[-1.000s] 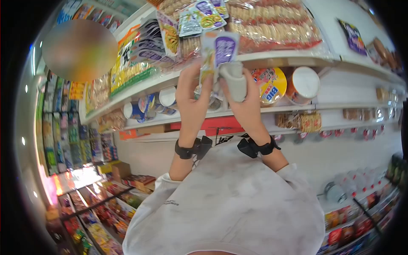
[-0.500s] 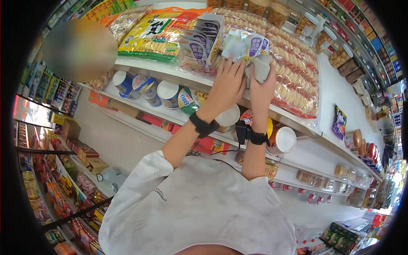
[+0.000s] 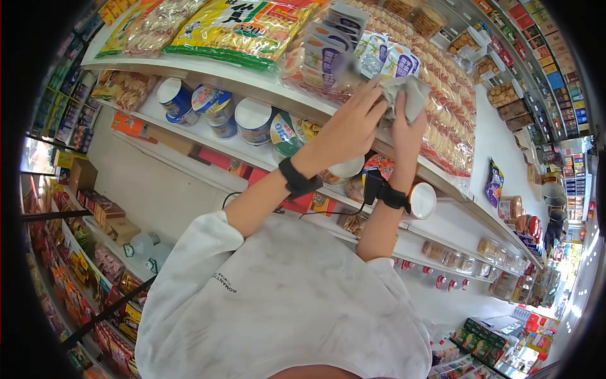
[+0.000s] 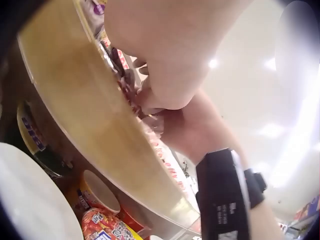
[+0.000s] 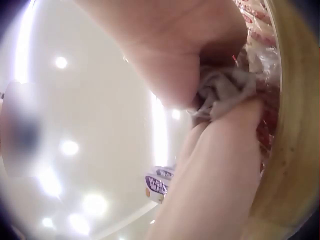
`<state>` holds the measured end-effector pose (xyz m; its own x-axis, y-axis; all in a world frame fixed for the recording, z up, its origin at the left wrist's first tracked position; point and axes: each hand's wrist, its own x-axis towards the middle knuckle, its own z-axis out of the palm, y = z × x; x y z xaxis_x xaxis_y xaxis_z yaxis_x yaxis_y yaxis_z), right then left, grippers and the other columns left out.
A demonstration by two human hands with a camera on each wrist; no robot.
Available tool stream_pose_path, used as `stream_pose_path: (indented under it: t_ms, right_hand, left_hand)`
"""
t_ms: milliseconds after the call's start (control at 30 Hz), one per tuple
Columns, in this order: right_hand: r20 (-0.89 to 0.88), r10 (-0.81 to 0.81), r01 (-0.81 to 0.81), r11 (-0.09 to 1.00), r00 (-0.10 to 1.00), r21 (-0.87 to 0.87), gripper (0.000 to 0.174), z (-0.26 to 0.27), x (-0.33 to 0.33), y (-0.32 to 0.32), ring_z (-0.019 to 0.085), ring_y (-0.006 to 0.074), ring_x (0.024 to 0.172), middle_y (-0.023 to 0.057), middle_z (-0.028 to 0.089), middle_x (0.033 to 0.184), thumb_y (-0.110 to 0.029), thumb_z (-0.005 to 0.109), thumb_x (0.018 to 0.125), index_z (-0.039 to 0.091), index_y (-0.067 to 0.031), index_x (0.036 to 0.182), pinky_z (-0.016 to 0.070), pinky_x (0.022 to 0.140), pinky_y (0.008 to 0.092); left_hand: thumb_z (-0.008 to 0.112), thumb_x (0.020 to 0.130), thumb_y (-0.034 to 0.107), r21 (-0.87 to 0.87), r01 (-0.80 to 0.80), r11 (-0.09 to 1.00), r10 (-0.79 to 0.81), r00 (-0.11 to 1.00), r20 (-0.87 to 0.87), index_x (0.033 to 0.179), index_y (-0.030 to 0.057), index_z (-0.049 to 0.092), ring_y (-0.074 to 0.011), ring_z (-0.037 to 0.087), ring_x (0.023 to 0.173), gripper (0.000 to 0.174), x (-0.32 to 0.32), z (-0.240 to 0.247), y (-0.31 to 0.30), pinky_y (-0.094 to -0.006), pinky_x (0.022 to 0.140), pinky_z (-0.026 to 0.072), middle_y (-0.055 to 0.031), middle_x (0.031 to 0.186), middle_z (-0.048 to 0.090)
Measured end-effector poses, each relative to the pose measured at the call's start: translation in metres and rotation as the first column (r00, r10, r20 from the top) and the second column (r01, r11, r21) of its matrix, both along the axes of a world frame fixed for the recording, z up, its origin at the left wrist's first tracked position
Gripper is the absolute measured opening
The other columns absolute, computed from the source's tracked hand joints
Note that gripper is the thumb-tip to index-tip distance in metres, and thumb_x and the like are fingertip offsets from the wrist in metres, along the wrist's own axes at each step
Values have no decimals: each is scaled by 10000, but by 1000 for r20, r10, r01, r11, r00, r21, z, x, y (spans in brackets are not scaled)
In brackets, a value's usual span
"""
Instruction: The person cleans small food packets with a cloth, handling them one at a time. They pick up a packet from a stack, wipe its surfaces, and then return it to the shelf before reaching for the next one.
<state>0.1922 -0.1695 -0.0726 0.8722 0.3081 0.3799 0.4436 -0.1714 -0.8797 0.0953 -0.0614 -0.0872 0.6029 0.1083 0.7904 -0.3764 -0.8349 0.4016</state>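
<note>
In the head view, a crumpled grey cloth point(image 3: 411, 96) is gripped by my right hand point(image 3: 408, 134) above the front of the upper shelf. My left hand point(image 3: 351, 126) is just left of it, back upward, its extended fingers reaching to the cloth's left side. Two small white and purple packets point(image 3: 399, 62) lie behind the hands on bagged round crackers point(image 3: 443, 95). An open display box of similar packets point(image 3: 328, 54) stands left of them. The right wrist view shows the cloth point(image 5: 225, 90) bunched between both hands; the left fingertips are hidden there.
A yellow and green snack bag point(image 3: 243, 31) lies at the upper left. The shelf edge point(image 3: 265, 88) runs under the forearms, with instant noodle tubs point(image 3: 254, 117) on the shelf below. Cracker jars point(image 3: 467, 44) stand at the back right, and a purple bag point(image 3: 494, 183) lies farther right.
The held packet has left the hands and rests among the packets on the crackers. The view has turned right; the left fingers have moved from the packets to the cloth, which is more spread out.
</note>
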Motion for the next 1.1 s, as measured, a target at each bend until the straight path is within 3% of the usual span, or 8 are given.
stream_pose_path:
  t_ms: [100, 200, 333, 433, 600, 833, 1033, 1100]
  right_hand:
    - [-10, -98, 98, 991, 995, 93, 385, 12, -24, -3, 619, 181, 944, 143, 664, 1027, -274, 651, 951, 603, 46, 1160, 481, 833, 325]
    - [85, -182, 153, 950, 980, 271, 414, 26, -66, 11, 585, 193, 1038, 134, 621, 1148, -275, 658, 951, 572, 46, 1199, 456, 905, 326]
    - [133, -124, 102, 981, 983, 163, 490, 36, -103, 37, 573, 220, 1063, 164, 594, 1174, -293, 680, 933, 523, 50, 1248, 444, 933, 358]
    - [191, -175, 161, 983, 966, 87, 517, 28, -96, 64, 576, 232, 1053, 195, 595, 1158, -296, 702, 916, 516, 61, 1239, 446, 920, 366]
    - [315, -113, 110, 994, 942, 26, 410, 28, -91, 88, 625, 224, 885, 158, 649, 1012, -213, 741, 865, 564, 41, 1134, 492, 809, 355]
    - [419, -173, 173, 984, 891, 39, 354, 33, -84, 92, 613, 194, 910, 132, 645, 1014, -141, 733, 861, 568, 19, 1131, 489, 820, 336]
    - [437, -297, 237, 953, 849, 188, 364, 53, -101, 94, 584, 197, 974, 126, 620, 1073, -133, 735, 866, 554, 6, 1149, 469, 872, 329]
    - [448, -351, 252, 930, 822, 266, 498, 57, -106, 89, 541, 217, 1099, 153, 557, 1219, -145, 719, 888, 466, 21, 1283, 443, 933, 336]
  left_hand:
    - [632, 775, -63, -177, 128, 976, -134, 991, -23, 1161, 11, 619, -335, 592, 1081, 393, -48, 30, 12, -388, 871, 508, -194, 1162, 546]
    - [647, 799, -62, -181, -23, 983, 57, 981, 185, 1219, -3, 579, -257, 630, 951, 429, -77, 42, 38, -353, 780, 530, -138, 1094, 578]
    - [658, 866, 7, -560, -78, 825, 208, 963, 173, 1241, 21, 602, -175, 616, 1002, 380, -77, 49, 69, -296, 778, 535, -93, 1126, 582]
    - [667, 867, 31, -466, -36, 884, 105, 987, 122, 1265, 17, 584, -179, 616, 1004, 408, -66, 35, 92, -289, 789, 539, -105, 1139, 577]
    - [700, 858, 66, -564, 77, 822, 26, 985, 171, 1203, 16, 601, -165, 625, 943, 362, -61, 40, 97, -280, 762, 534, -102, 1090, 597]
    - [756, 822, 55, -490, 144, 860, -64, 982, 177, 960, -4, 634, -116, 616, 792, 193, -49, 44, 119, -263, 676, 499, -51, 924, 637]
    - [745, 799, 45, -359, 170, 918, -64, 955, 288, 963, 54, 713, -227, 604, 866, 167, -52, 68, 118, -325, 759, 479, -73, 890, 618]
    - [714, 837, 57, -316, 158, 936, -51, 945, 322, 973, 50, 690, -254, 602, 861, 138, -61, 80, 114, -338, 749, 490, -83, 898, 592]
